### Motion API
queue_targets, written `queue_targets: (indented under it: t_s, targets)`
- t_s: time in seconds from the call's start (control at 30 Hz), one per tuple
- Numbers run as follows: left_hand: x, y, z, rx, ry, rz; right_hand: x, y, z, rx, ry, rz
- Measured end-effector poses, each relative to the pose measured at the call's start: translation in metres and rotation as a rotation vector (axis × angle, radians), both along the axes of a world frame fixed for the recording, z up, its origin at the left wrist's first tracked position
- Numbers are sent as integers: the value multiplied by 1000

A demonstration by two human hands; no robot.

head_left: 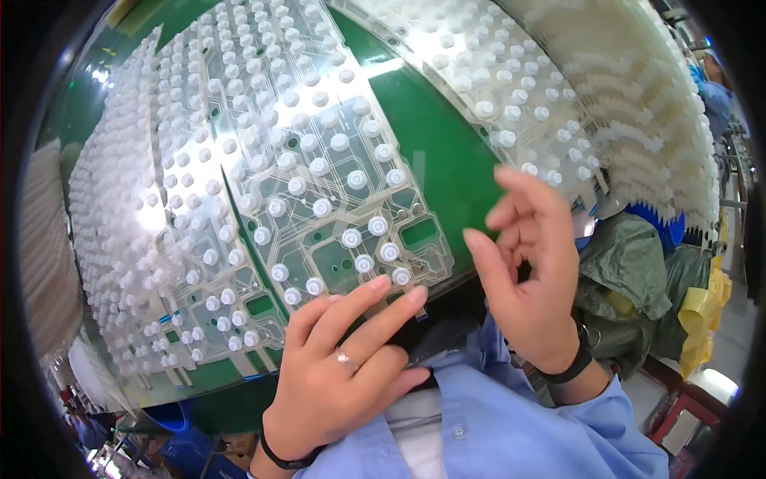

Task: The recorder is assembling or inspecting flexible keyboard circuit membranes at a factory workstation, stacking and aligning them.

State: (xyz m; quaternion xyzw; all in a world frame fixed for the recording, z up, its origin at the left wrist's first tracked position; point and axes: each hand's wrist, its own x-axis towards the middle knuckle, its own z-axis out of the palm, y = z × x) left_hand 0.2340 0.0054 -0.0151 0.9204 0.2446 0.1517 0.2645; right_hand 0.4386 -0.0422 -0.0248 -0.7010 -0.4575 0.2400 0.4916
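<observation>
A clear keyboard membrane sheet (335, 207) with printed traces and rows of white rubber domes lies on the green table (447, 160). My left hand (343, 359), with a ring on one finger, is at its near edge. Its fingers are stretched out, the tips by the nearest domes; whether they press on the sheet I cannot tell. To the right of that sheet my right hand (535, 255) is raised over the table edge. Its thumb and forefinger stand apart with nothing seen between them, and the other fingers are curled.
More domed membrane sheets (191, 239) overlap at the left. Another sheet (511, 88) lies at the far right, beside a tall stack of pale sheets (646, 96). Green plastic bags (630, 263) and a yellow one (702, 319) are right of the table. A person (714, 92) is in the background.
</observation>
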Motion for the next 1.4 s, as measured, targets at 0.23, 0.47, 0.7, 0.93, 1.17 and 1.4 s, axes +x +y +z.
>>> queue_targets:
  t_s: [0.23, 0.47, 0.7, 0.93, 1.17, 1.4]
  targets:
    - [-19, -8, 9, -136, -31, -47, -6, -57, -6, -462, 718, 236]
    - [-31, -20, 25, -210, -243, 2, 4, -25, 41, 92, 83, 144]
    - [-96, -22, 25, -154, -297, 403, 90, 1, 57, 208, 517, -163]
    - [-69, -6, 7, -207, -158, 305, 111, -22, -13, 68, -163, -371]
    - [-31, -10, 9, -77, -155, 221, 30, -47, 26, 257, -383, -259]
    - [-38, -26, 26, -13, -119, 313, -33, -27, 43, 44, -95, 569]
